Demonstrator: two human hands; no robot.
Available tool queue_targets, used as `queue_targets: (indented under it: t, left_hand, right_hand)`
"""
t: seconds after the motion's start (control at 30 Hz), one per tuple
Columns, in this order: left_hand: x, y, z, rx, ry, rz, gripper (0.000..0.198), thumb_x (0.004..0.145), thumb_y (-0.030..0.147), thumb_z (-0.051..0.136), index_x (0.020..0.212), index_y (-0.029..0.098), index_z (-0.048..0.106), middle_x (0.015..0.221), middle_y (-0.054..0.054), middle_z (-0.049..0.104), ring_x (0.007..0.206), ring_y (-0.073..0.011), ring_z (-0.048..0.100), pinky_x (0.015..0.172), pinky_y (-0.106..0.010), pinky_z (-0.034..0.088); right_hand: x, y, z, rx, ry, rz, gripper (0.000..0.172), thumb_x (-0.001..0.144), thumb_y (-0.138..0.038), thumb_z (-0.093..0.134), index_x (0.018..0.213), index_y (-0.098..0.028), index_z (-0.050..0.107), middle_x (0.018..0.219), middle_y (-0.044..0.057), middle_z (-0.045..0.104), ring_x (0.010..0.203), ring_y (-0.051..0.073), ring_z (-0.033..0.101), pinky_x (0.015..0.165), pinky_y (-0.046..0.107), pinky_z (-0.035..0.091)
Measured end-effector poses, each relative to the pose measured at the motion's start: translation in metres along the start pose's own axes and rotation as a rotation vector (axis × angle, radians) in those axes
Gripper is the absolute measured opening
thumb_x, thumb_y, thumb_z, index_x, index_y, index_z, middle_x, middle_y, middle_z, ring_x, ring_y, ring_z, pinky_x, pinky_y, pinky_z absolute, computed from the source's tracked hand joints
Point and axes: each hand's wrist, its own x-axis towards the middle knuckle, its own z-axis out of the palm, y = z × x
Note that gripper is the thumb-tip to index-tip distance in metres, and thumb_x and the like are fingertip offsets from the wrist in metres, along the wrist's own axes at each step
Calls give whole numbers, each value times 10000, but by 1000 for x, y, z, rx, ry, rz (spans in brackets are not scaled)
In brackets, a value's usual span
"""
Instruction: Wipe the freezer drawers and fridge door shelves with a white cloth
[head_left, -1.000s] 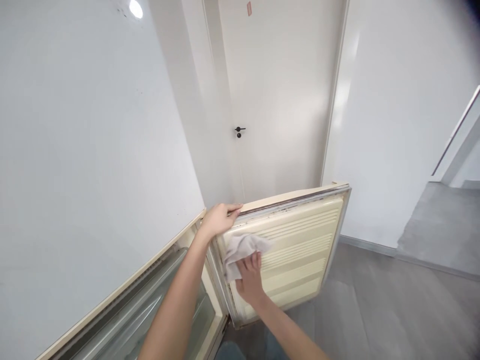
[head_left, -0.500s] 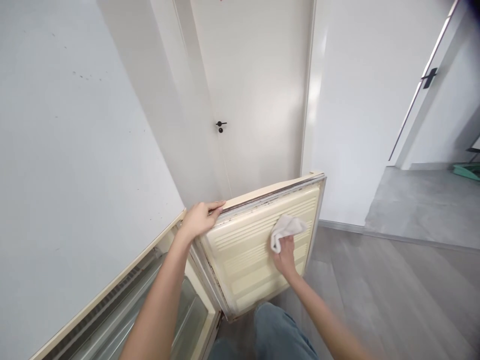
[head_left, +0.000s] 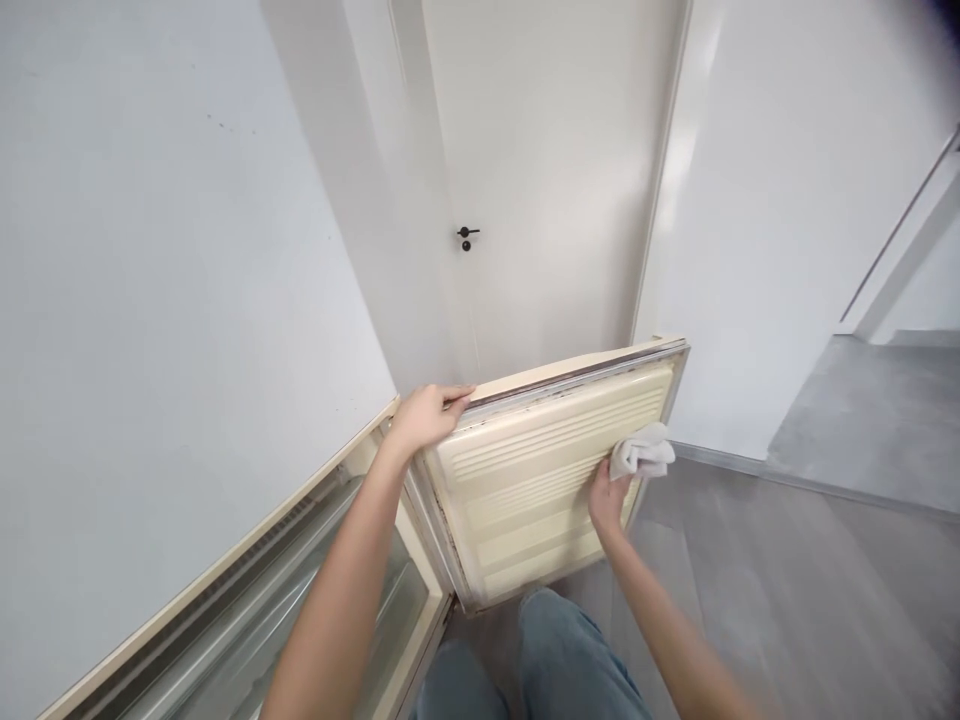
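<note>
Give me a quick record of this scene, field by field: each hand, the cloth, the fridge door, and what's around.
left hand: left hand grips the top edge of the open fridge door
right hand: right hand presses a white cloth against the door's inner panel
cloth position: bunched, near the door's outer edge
fridge door: cream, ribbed inner liner, dark grime along the seal
fridge body: fridge cabinet open at lower left
surroundings: white room door with black handle, grey floor
</note>
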Motion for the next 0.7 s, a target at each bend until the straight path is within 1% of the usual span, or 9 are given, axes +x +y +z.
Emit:
queue_targets:
  t: [0.13,0.17,0.23,0.3,0.37,0.43,0.47,0.57,0.7]
  left_hand:
    - [1,0,1,1,10,-13,414,832,474,381,1155,349,607,1258,12,656,1166,-224,598,956,-367,484]
    - [1,0,1,7,12,-19,412,831,474,381,1153,353,608,1252,12,660,1160,-226,602,949,-370,488]
    - [1,0,1,19,16,-22,407,831,471,381,1147,359,610,1242,13,666,1152,-227,608,943,-371,490]
    - [1,0,1,30,20,-25,408,830,470,381,1144,355,615,1239,11,668,1151,-226,608,954,-365,484]
    - [2,0,1,40,17,-35,415,827,479,382,1146,352,615,1246,12,663,1160,-230,602,963,-362,479]
    - [2,0,1,50,10,-52,423,823,493,381,1147,354,614,1243,10,666,1155,-239,605,944,-370,489]
    - [2,1,0,50,5,-55,425,822,498,382,1147,354,614,1242,9,666,1153,-239,606,938,-372,492]
    - [2,3,-2,28,-8,-49,419,820,486,392,1141,343,619,1248,10,663,1161,-223,601,968,-363,478]
    - [2,7,-5,26,-10,-66,406,815,480,401,1130,355,623,1253,30,656,1172,-214,594,975,-360,475]
  right_hand:
    - [-82,-14,32,-5,-147,-9,672,886,-462,357,1443,-106,237,1527,190,140,1412,327,95,1112,602,106]
    - [-106,-17,38,-18,-182,-50,662,884,-446,370,1440,-110,241,1522,202,141,1409,352,83,1089,640,130]
    - [-150,-25,47,-26,-291,-278,596,885,-400,367,1434,-191,266,1513,167,197,1411,374,35,1041,705,164]
    - [-185,-38,50,-21,-452,-505,555,883,-358,359,1428,-299,275,1501,92,264,1417,351,35,1052,704,172]
    - [-206,-53,49,-104,-670,-606,555,857,-370,421,1405,-338,334,1477,35,329,1418,336,64,1097,635,204]
    - [-213,-64,46,-173,-783,-676,529,839,-396,454,1362,-333,415,1421,15,419,1417,326,90,1102,567,272]
    - [-211,-66,44,-195,-802,-714,509,836,-401,453,1340,-329,448,1389,12,459,1415,318,112,1095,544,299]
    - [-193,-58,37,-235,-788,-802,464,826,-376,439,1277,-309,524,1290,30,544,1393,305,207,1079,529,318]
    - [-155,-30,21,-326,-715,-739,470,761,-304,473,1205,-207,593,1259,107,533,1372,348,208,1073,575,268]
